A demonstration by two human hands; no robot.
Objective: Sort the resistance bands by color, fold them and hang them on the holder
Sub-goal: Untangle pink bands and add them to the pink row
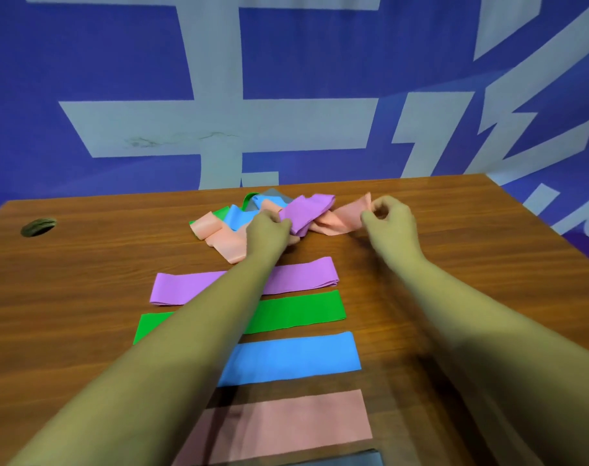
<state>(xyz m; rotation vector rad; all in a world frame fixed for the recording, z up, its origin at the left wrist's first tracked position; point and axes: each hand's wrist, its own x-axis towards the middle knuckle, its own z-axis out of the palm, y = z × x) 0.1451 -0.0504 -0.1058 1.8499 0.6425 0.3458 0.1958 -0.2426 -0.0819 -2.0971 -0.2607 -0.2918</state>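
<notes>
In the middle of the frame my left hand (269, 232) clutches a crumpled purple band (308, 210) at the tangled pile (239, 215), my fingertips hidden behind the knuckles. My right hand (392, 220) pinches the end of a pink band (345, 216) (a bit blurred). Lower down on the table (84, 290) lie a flat purple strip (303, 275), green strip (306, 311), blue strip (296, 358) and pink strip (286, 425), each partly hidden by my left forearm. The bottom edge cuts off a grey strip (353, 459).

Bright, even light; soft image.
Tabletop (84, 264) edges bow from wide-angle distortion; faint shadow beneath the blurred right forearm (481, 331).
</notes>
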